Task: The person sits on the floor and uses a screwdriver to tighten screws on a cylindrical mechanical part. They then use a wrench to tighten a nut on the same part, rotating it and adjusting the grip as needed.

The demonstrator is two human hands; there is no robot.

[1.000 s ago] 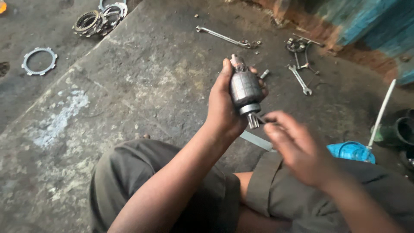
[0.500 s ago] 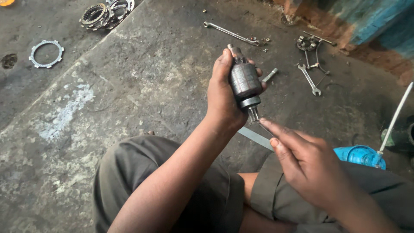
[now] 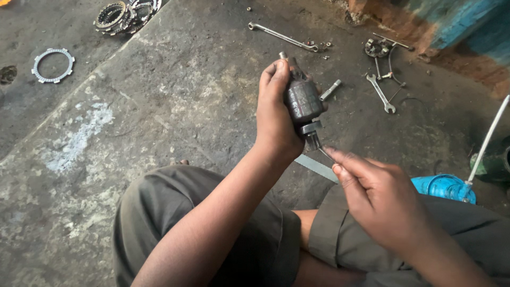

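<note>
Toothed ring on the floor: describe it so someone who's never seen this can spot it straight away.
Start at the concrete floor and go to its top-left corner, left of the raised slab edge. Below the pile of stacked rings, the toothed ring lies flat and alone: a thin pale hoop with small teeth around its edge, not stacked like the others.

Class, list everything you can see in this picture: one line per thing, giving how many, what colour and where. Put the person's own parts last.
Cylindrical metal part: one, dark grey, held upright at the centre.
Thin strip: one, grey, on the floor below the part.
Long spanner: one, silver, floor, top centre.
Short spanner: one, silver, floor, upper right.
Small rod: one, silver, floor, right of the part.
Toothed ring: one, pale grey, floor, upper left.
Stacked rings: several, dark metal, top left.
Blue container: one, right edge, white rod rising from it.
Concrete floor: grey, stained.
Left hand: wrapped around the part.
Right hand: fingertips pinch something thin at the part's lower end.
</note>
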